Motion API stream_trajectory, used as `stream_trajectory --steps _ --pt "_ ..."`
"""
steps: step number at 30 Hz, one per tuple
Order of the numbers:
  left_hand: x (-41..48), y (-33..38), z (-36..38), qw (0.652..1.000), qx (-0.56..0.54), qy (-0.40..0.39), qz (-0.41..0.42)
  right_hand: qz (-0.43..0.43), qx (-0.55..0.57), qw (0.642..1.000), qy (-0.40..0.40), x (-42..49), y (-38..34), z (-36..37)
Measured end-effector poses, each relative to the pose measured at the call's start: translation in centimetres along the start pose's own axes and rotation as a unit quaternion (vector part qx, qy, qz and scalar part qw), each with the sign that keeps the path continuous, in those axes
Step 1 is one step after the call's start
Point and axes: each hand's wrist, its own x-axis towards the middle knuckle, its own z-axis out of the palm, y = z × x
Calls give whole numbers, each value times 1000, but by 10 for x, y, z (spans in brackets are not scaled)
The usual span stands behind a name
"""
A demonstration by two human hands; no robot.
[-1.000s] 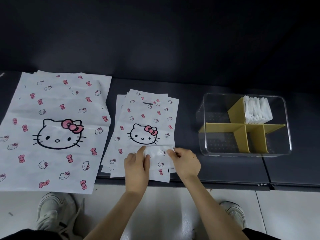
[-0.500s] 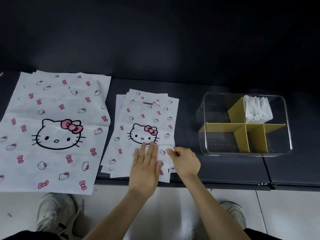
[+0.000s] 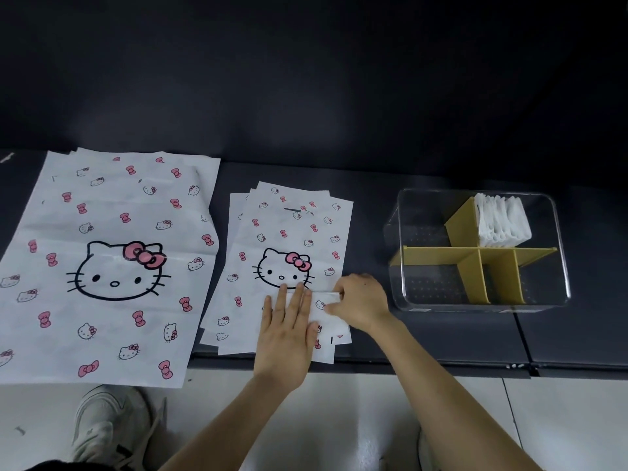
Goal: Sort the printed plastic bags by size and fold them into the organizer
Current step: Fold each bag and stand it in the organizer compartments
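Fingers of the left hand lie straight, pressing the folded small bag flat on its stack, likely to set the crease. The right hand pinches the fold's end to hold it aligned; the organizer stands nearby on the surface.

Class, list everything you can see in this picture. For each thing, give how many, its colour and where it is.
table: 1, dark grey, across the middle
big bags: one stack, white with pink bows, table left
small bags: one stack, same print, table middle
half-folded bag: 1, white, on the small bags
organizer: 1, clear, table right
dividers: several, yellow, inside the organizer
folded bags: several, white, organizer's back right compartment
floor: pale, below the table edge
shoe: 1, white, bottom left on floor
left hand: 1, flat on the half-folded bag
right hand: 1, pinching its right edge
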Motion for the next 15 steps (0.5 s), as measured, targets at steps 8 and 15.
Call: stream_trajectory --steps 8,15 --pt "18 36 -82 840 -478 43 -254 67 524 849 30 -64 17 -31" --pt "59 128 -116 785 -598 6 -163 103 766 618 142 -106 59 -71"
